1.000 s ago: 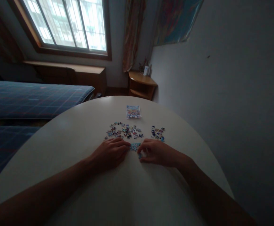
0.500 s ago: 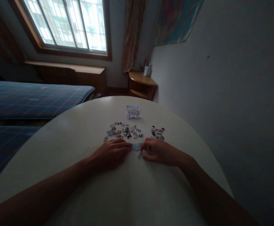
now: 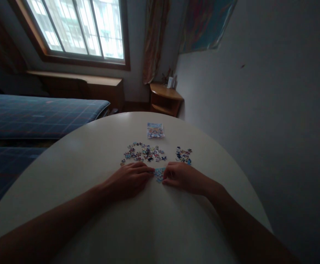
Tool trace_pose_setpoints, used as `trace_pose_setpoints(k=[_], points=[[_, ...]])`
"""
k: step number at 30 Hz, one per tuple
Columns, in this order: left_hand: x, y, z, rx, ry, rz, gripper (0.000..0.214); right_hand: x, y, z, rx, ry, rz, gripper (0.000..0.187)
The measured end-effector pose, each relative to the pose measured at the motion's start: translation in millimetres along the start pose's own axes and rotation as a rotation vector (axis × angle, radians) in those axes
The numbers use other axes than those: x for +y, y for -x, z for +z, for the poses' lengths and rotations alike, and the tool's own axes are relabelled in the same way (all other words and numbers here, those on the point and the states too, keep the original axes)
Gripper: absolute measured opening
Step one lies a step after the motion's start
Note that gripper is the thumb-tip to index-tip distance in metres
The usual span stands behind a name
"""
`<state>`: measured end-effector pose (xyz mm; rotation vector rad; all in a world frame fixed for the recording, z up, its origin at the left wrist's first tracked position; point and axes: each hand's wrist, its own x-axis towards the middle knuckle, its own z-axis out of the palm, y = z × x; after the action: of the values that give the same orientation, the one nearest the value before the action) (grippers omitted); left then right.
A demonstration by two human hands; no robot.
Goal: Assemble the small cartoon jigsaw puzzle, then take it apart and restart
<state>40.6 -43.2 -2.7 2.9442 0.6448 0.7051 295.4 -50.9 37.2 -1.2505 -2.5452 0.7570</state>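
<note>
Between my two hands a small joined section of jigsaw puzzle lies flat on the round white table. My left hand rests on the tabletop, fingers held together, with its fingertips on the section's left edge. On the other side my right hand is closed in a pinch at a puzzle piece, which sits right against the section's lower edge. Whether the piece is locked in cannot be seen. The right fingers cover part of the section's right end.
Loose puzzle pieces are spread just beyond my left hand, and a smaller group of pieces lies beyond the right. Farther back is a printed picture packet. A mattress stands left of the table; a wall rises on the right.
My right hand has moved slightly left, and the puzzle piece has come left and up against the lower edge of the joined section. The left hand has stayed in place.
</note>
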Motion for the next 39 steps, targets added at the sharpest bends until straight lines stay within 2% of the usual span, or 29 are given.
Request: trace_pose_setpoints(k=[15, 22, 28, 39], points=[[1.6, -2.1, -2.9, 0.023, -0.006, 0.010, 0.024, -7.9, -0.7, -2.7, 0.004, 0.014, 0.039, 0.010], [1.1, -1.6, -2.4, 0.030, -0.010, 0.018, 0.022, -5.7, -0.5, -1.6, -0.037, 0.012, -0.013, 0.007], [0.9, -1.3, -2.7, 0.037, -0.001, 0.016, 0.023, -1.3, -0.9, 0.3, -0.023, 0.029, -0.070, 0.006], [0.6, -1.2, -2.0, 0.024, 0.006, 0.020, 0.023, -2.5, -2.0, 1.2, 0.008, 0.051, -0.070, 0.005]])
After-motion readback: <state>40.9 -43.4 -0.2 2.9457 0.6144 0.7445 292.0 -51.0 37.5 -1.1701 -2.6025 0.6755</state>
